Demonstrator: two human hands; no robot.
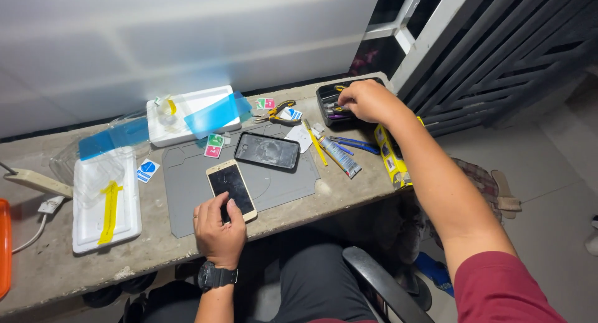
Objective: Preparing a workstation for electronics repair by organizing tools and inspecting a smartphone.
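My left hand [218,229] rests on the near end of a gold-edged smartphone [230,186] with a cracked dark screen, pinning it to a grey work mat [187,186]. A second phone, black [267,151], lies face up further back on the same mat. My right hand [367,100] reaches into a black tool tray [325,99] at the far right of the bench, fingers curled among the tools; whether it grips one is hidden. A tube [341,157], a yellow tool [317,150] and blue-handled tweezers [356,143] lie between mat and tray.
White foam trays [87,226] [180,133] and blue protective films [215,114] sit at the left and back. Small pliers [274,114] and wipe packets [213,146] lie behind the mat. A power strip [34,181] is at far left, a yellow box [389,155] at the bench's right edge, a chair arm [380,285] below.
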